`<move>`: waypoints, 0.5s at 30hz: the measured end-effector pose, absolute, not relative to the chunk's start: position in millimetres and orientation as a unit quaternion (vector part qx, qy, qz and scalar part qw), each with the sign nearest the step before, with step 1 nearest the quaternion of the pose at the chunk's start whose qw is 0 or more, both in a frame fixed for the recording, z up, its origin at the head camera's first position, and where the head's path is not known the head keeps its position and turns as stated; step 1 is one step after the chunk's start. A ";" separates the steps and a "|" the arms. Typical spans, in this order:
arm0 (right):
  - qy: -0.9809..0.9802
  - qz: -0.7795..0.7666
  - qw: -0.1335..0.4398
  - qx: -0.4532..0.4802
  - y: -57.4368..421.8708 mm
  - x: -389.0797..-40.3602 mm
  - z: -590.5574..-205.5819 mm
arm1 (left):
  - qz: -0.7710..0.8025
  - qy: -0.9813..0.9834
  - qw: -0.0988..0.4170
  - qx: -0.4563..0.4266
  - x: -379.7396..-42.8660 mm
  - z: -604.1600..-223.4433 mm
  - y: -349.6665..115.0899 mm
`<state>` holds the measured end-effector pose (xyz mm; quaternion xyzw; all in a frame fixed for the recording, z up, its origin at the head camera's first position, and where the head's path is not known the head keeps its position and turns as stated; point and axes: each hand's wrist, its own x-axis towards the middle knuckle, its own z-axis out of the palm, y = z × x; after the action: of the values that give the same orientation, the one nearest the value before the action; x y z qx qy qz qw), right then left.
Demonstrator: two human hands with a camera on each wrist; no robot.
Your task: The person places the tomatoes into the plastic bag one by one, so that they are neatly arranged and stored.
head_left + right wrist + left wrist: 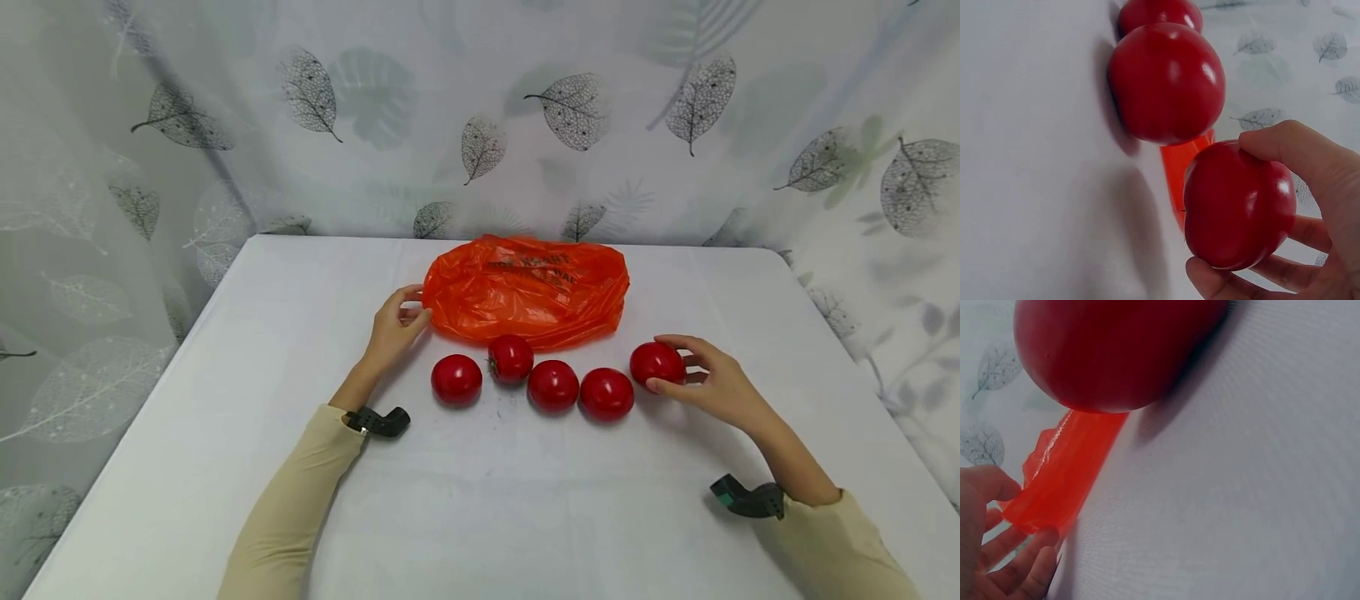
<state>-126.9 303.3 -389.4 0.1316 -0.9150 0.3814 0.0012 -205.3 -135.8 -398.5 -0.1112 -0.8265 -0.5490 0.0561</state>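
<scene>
At the left end of an orange plastic bag (525,292), my left hand (393,325) grips the bag's edge. The thumb lies on one side of the plastic bag (1066,478) and the fingers on the other, as the left wrist view shows. My right hand (712,379) holds a shiny red tomato (657,363) between thumb and fingers. In the right wrist view this tomato (1238,206) appears raised off the table. Several more tomatoes (552,386) sit in a loose row before the bag. One tomato (511,359) shows a green stem and stands closest to the bag.
A white-covered table (487,517) carries everything. Behind and beside it hangs a pale curtain (420,108) with leaf prints. Each wrist wears a black camera mount (382,422). Dark printed lettering shows on the bag.
</scene>
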 end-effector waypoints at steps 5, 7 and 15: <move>-0.910 0.398 0.000 0.117 298.4 -132.3 -385.1 | -0.546 -0.827 0.065 -0.113 -217.2 -419.5 -140.3; -0.906 0.408 -0.001 0.110 295.6 -134.4 -385.1 | -0.536 -0.834 0.071 -0.111 -222.3 -430.7 -142.9; -0.897 0.433 0.015 0.088 285.7 -151.1 -387.3 | -0.531 -0.830 0.104 -0.135 -230.2 -440.8 -145.2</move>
<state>-151.1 285.7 -387.3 0.0879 -0.8971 0.4328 0.0148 -230.2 -145.2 -440.8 -0.1349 -0.8298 -0.5314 0.1040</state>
